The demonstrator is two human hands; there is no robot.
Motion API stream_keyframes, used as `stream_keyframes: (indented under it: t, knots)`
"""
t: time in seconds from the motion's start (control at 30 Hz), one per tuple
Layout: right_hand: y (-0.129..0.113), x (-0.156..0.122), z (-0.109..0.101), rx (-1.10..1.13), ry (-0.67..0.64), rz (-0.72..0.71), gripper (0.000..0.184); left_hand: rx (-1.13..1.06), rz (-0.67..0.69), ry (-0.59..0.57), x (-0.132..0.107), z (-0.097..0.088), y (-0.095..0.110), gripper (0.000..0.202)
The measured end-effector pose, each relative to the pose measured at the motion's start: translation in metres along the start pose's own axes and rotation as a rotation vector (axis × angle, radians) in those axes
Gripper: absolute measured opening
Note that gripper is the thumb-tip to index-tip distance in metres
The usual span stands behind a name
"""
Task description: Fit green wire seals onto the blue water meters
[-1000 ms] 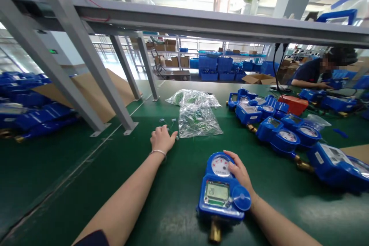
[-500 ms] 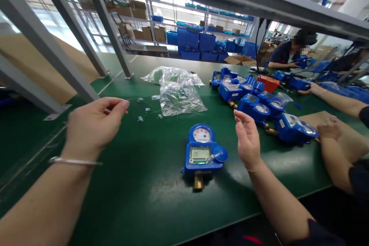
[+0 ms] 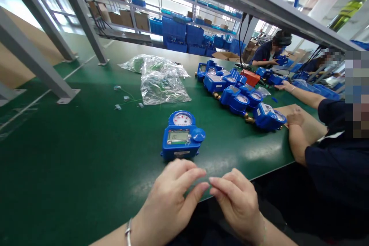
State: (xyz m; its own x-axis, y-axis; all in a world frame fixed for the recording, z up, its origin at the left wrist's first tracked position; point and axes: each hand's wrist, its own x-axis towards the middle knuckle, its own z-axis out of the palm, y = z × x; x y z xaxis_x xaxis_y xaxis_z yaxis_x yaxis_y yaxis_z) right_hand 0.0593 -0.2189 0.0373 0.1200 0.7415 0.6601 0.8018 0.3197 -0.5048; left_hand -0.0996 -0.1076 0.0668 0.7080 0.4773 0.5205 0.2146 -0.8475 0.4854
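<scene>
My left hand (image 3: 173, 196) and my right hand (image 3: 238, 200) are close together at the near table edge. Their fingertips meet in a pinch, and whatever is between them is too small to make out. Just beyond the hands a blue water meter (image 3: 181, 135) lies flat on the green table (image 3: 86, 161), with its round dial, a small display and an open round lid showing. Neither hand touches the meter.
Two clear plastic bags (image 3: 161, 80) of small parts lie farther back, with a few small seal pieces (image 3: 123, 99) to their left. A row of blue meters (image 3: 239, 98) runs to the right. A co-worker's arm (image 3: 296, 138) rests at the right edge, and grey frame legs (image 3: 37, 65) stand at the left.
My left hand drew back from the seal pieces by the bags, my right hand left the meter, and both came together in front of me. The view turned to the right.
</scene>
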Motion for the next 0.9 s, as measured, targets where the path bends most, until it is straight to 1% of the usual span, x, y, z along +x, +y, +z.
stream_keyframes:
  t: [0.03, 0.07, 0.1, 0.13, 0.17, 0.23, 0.27, 0.33, 0.4, 0.5, 0.57, 0.63, 0.7, 0.77, 0.8, 0.83, 0.9]
  knots:
    - [0.01, -0.004, -0.004, -0.069, 0.018, 0.033, 0.025, 0.119, 0.015, 0.156, 0.0, 0.006, -0.009, 0.035]
    - [0.021, -0.006, -0.007, -0.119, 0.037, 0.067, 0.021, 0.228, 0.012, 0.282, -0.001, 0.012, -0.018, 0.056]
    - [0.031, -0.008, -0.01, -0.137, 0.059, 0.101, 0.018, 0.311, -0.007, 0.342, -0.001, 0.018, -0.028, 0.073]
    - [0.042, -0.008, -0.013, -0.128, 0.082, 0.135, 0.017, 0.364, -0.021, 0.337, -0.002, 0.023, -0.038, 0.083]
    - [0.051, -0.007, -0.014, -0.106, 0.105, 0.164, 0.015, 0.394, -0.023, 0.29, -0.001, 0.028, -0.048, 0.087]
    - [0.067, -0.004, -0.016, -0.06, 0.16, 0.205, 0.013, 0.421, 0.01, 0.186, 0.0, 0.034, -0.068, 0.082]
    - [0.073, -0.002, -0.017, -0.043, 0.187, 0.221, 0.012, 0.425, 0.035, 0.162, 0.003, 0.034, -0.078, 0.079]
    - [0.081, 0.002, -0.018, -0.029, 0.237, 0.243, 0.01, 0.401, 0.063, 0.135, 0.01, 0.032, -0.096, 0.076]
    - [0.085, 0.006, -0.02, -0.038, 0.274, 0.248, 0.009, 0.352, 0.069, 0.091, 0.019, 0.027, -0.112, 0.077]
    - [0.089, 0.012, -0.023, -0.052, 0.304, 0.233, 0.009, 0.284, 0.08, 0.025, 0.034, 0.02, -0.126, 0.08]
    - [0.092, 0.014, -0.021, -0.044, 0.31, 0.241, 0.009, 0.261, 0.08, 0.005, 0.037, 0.016, -0.127, 0.082]
    - [0.093, 0.015, -0.017, -0.023, 0.304, 0.274, 0.009, 0.28, 0.082, 0.028, 0.033, 0.014, -0.119, 0.086]
    - [0.095, 0.014, -0.011, -0.001, 0.291, 0.304, 0.009, 0.338, 0.105, 0.156, 0.023, 0.012, -0.104, 0.087]
    - [0.095, 0.012, -0.004, 0.024, 0.267, 0.312, 0.009, 0.355, 0.134, 0.281, 0.01, 0.013, -0.084, 0.082]
    - [0.095, 0.011, 0.0, 0.04, 0.249, 0.311, 0.009, 0.313, 0.131, 0.25, 0.006, 0.015, -0.074, 0.076]
    - [0.095, 0.011, 0.003, 0.056, 0.23, 0.307, 0.009, 0.248, 0.126, 0.158, 0.002, 0.018, -0.066, 0.067]
    - [0.094, 0.011, 0.007, 0.083, 0.194, 0.295, 0.009, 0.119, 0.086, -0.052, 0.0, 0.026, -0.055, 0.039]
